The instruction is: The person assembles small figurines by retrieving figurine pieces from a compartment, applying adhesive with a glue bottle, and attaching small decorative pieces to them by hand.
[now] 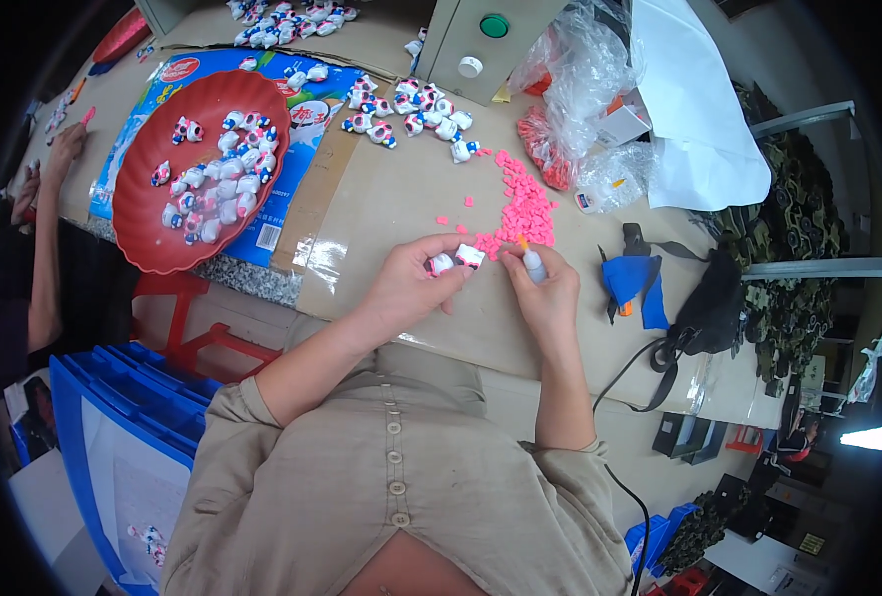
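So we've got both hands close together over the desk (pixel 362 223), right at the near edge of the pink pile. Our left hand (pixel 406 283) is curled loosely, with two small white figurines (pixel 469 256) in its fingers — one out at the fingertips, the other tucked further back. Our right hand (pixel 550 298) is closed around a little white squeeze bottle (pixel 534 266), orange tip pointing up and away from us, just beside that outer figurine.

The small pink pieces (pixel 525 204) are heaped just past our hands, a few strays off to the left. Beyond them there's a cluster of more figurines (pixel 421 109), white with blue and pink bits. Over on the left, a red scalloped tray (pixel 148 223) holds a bunch more — it's sitting on blue printed cardboard (pixel 287 204). A clear plastic bag (pixel 580 70) lies at the right, beyond the pile.
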